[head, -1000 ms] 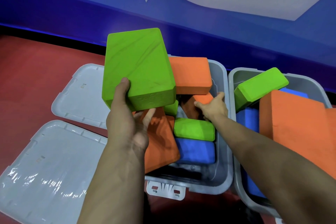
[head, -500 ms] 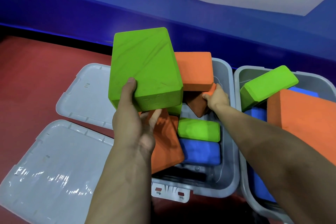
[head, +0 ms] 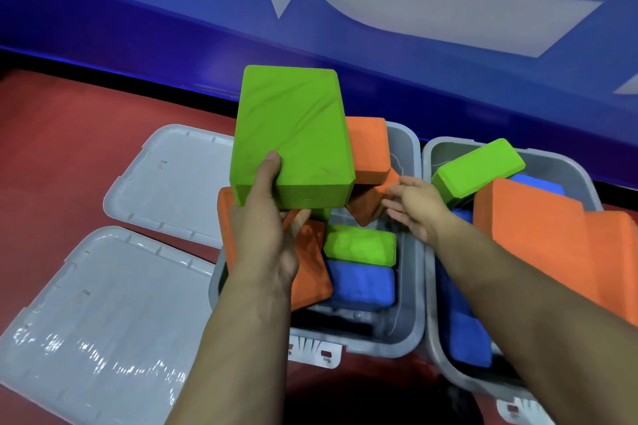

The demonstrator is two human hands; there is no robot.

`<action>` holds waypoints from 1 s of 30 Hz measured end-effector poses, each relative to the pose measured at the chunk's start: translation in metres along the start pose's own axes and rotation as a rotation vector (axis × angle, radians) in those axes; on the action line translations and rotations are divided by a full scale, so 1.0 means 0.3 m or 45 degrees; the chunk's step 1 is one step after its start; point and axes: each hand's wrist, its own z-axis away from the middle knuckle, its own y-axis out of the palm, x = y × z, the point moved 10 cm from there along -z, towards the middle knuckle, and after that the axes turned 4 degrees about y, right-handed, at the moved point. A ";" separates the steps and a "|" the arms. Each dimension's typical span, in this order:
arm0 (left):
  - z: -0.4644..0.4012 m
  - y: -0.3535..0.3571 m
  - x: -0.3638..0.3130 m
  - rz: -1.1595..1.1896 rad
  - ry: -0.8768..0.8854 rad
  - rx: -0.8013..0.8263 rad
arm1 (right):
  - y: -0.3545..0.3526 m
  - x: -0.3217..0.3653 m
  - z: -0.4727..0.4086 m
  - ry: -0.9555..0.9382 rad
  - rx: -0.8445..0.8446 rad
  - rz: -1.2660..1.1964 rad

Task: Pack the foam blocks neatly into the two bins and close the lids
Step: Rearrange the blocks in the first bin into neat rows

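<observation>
Grey lids are laid flat at the left on the red tabletop (head: 62, 155): the near lid (head: 93, 314) and the far lid (head: 172, 183), both off their bins. A large green block (head: 293, 134) is gripped by the left hand (head: 266, 231), thumb on top and fingers curled beneath, above the left bin (head: 409, 286), where orange, green and blue blocks are piled loosely. The right hand (head: 419, 207) is held with fingers spread, touching a tilted orange block (head: 369, 207). More blocks are heaped in the right bin (head: 445, 355).
</observation>
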 end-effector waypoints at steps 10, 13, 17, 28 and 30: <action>0.130 0.059 0.150 0.003 -0.262 0.097 | 0.152 0.064 0.488 0.039 0.353 -0.393; 0.143 0.068 0.168 -0.005 -0.296 0.128 | 0.147 0.069 0.512 0.035 0.381 -0.286; 0.138 0.104 0.137 -0.183 -0.180 0.213 | 0.123 0.082 0.524 -0.028 0.356 -0.150; 0.104 0.155 0.052 -0.652 0.100 0.406 | -0.037 0.233 0.493 -0.531 0.013 0.441; 0.106 0.172 0.062 -0.660 0.084 0.443 | -0.078 0.229 0.463 -0.487 -0.052 0.324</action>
